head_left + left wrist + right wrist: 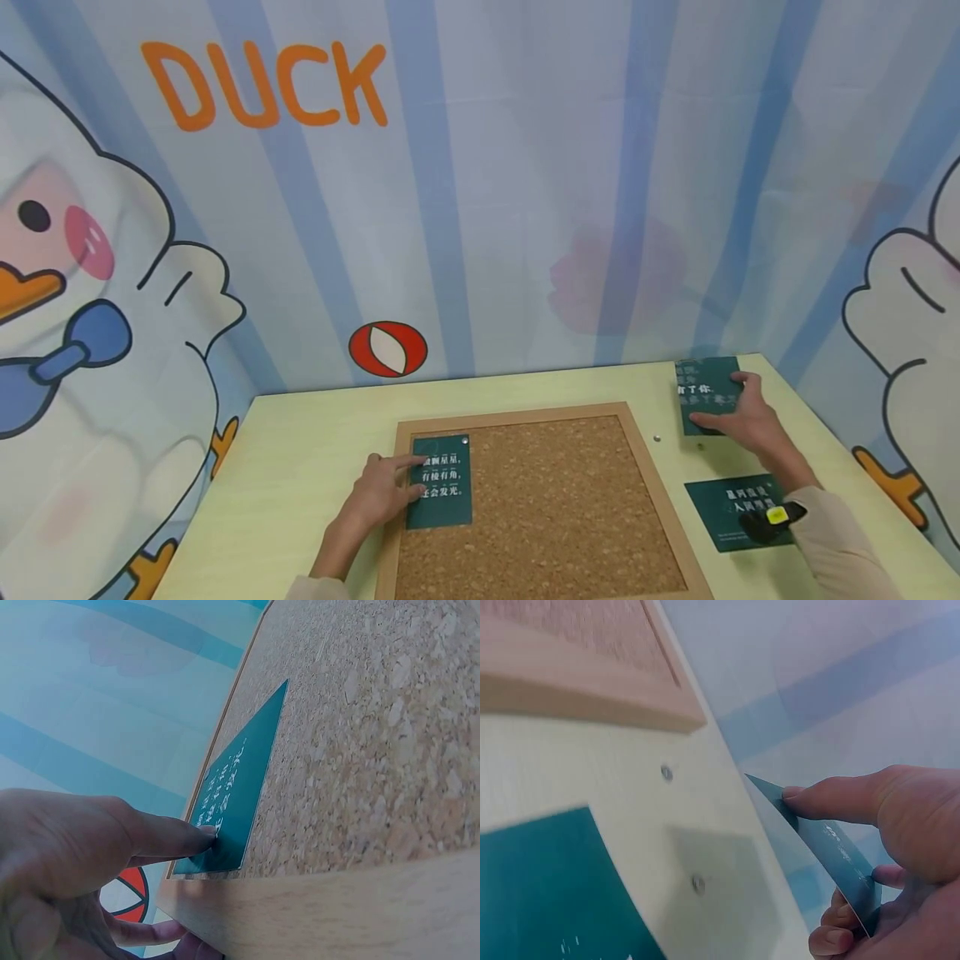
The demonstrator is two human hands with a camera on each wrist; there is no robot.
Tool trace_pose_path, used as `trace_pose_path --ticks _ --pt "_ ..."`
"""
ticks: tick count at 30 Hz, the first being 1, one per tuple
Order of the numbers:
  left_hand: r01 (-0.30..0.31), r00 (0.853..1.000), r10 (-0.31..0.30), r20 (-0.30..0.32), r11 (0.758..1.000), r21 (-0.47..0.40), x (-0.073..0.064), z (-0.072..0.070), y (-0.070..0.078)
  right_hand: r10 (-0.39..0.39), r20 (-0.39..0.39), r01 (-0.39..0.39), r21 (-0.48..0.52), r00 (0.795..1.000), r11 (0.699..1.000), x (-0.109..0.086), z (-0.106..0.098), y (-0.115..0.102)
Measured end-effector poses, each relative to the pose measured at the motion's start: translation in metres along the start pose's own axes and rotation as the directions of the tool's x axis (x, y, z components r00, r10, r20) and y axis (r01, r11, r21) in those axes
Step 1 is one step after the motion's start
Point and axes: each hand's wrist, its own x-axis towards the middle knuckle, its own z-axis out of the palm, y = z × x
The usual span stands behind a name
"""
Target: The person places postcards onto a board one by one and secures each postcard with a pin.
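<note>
On the left of the framed cork board (pixel 555 500) lies a dark green card (pixel 450 508) with white printed characters. A small pin (pixel 465 440) sits at its upper right corner. My left hand (pixel 377 492) touches this card with its thumb and a finger, while other fingers (pixel 161 930) are beside the wooden frame. Above the table's back right, my right hand (pixel 750 421) holds a second green card (pixel 708 396) between thumb and fingers by its edges. In the right wrist view that card (pixel 829 855) is tilted and raised off the table.
A third green card (pixel 723 517) lies right of the board, partly below my right wrist. Two small pins, a left one (pixel 657 438) and a right one (pixel 701 447), rest on the pale table (pixel 300 467). A printed curtain (pixel 510 208) hangs behind.
</note>
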Motion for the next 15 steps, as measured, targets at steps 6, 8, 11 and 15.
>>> trace_pose_path --ticks 6,8,11,15 --pt "-0.011 1.000 0.011 -0.006 1.000 -0.001 0.000 0.000 -0.001 -0.045 0.044 0.044 0.023 0.998 0.999 -0.005 0.014 -0.018" --pt "-0.014 1.000 0.014 -0.009 1.000 -0.001 0.000 0.000 -0.001 -0.053 0.054 0.051 0.032 0.997 0.998 -0.006 0.020 -0.023" --pt "-0.016 1.000 0.015 -0.012 1.000 -0.003 0.000 0.000 -0.001 -0.067 0.073 0.064 0.047 0.995 0.997 -0.009 0.031 -0.030" --pt "-0.020 1.000 0.020 -0.014 1.000 -0.006 0.000 0.001 -0.002 -0.093 0.096 0.087 0.059 0.991 0.994 -0.013 0.046 -0.038"
